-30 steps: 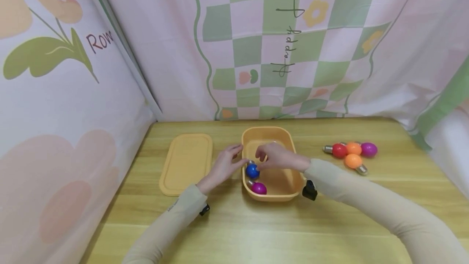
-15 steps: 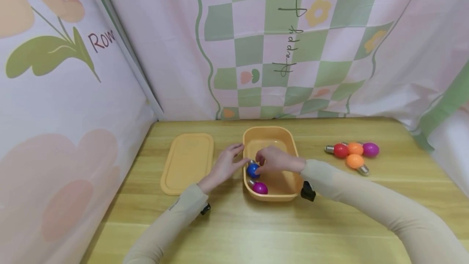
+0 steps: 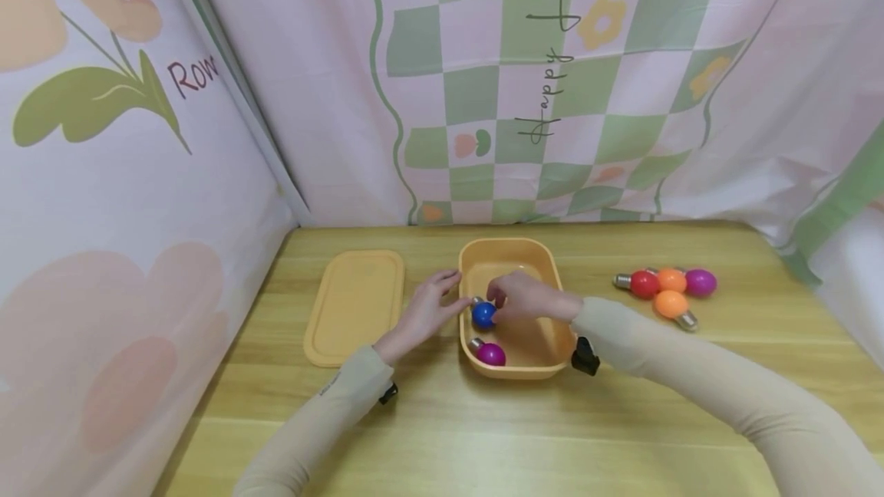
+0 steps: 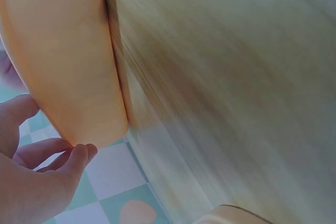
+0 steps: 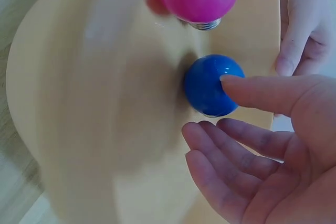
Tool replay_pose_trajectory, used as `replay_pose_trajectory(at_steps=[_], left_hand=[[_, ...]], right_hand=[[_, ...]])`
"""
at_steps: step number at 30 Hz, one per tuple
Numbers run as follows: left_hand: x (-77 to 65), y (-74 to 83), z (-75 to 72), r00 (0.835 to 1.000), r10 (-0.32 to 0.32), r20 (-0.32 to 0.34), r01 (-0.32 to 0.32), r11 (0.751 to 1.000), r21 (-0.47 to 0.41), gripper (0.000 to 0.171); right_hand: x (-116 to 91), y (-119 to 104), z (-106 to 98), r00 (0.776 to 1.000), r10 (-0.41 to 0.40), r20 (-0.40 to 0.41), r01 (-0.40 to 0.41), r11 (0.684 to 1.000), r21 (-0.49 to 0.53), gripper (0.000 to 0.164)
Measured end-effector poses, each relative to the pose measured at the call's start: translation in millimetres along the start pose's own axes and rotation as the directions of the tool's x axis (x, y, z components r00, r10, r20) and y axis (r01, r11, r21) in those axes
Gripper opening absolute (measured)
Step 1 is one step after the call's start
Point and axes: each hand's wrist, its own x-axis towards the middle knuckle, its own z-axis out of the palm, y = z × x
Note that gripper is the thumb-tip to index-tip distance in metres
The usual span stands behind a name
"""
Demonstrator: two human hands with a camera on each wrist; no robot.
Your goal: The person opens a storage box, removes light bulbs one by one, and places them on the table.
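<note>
A yellow-orange plastic box (image 3: 514,373) stands on the wooden table. My left hand (image 3: 424,313) holds its left rim, thumb and bent fingertips at the edge. Inside it, my right hand (image 3: 528,296) has hold of a blue light bulb (image 3: 483,316) near the left wall. In the right wrist view the thumb lies on the blue globe (image 5: 207,85), with the curled fingers right at its metal base, which is mostly hidden. A magenta bulb (image 3: 491,354) lies in the box's front left corner, its metal base toward the left wall.
The matching flat lid (image 3: 355,309) lies left of the box. To the right sits a cluster of bulbs: a red one (image 3: 644,284), an orange one (image 3: 671,281), a purple one (image 3: 700,282) and a nearer orange bulb (image 3: 671,304). A patterned curtain (image 3: 470,98) hangs behind.
Over the last half second the right hand and the blue bulb have shifted slightly right and away from the left wall. The left hand stays at the rim.
</note>
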Motion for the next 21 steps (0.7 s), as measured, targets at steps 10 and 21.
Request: replay_pose_trajectory(at_steps=[10, 21], left_hand=[[0.2, 0.4, 1.4, 1.000, 0.022, -0.008, -0.022, 1.000, 0.005, 0.057], [-1.3, 1.2, -0.7, 1.000, 0.005, -0.005, -0.006, 1.000, -0.026, 0.058]], right_hand=[[1.6, -3.5, 6.5, 0.999, -0.036, -0.012, 0.036, 0.999, -0.018, 0.027], [4.7, -3.3, 3.9, 0.999, -0.033, -0.022, 0.032, 0.998, -0.058, 0.021]])
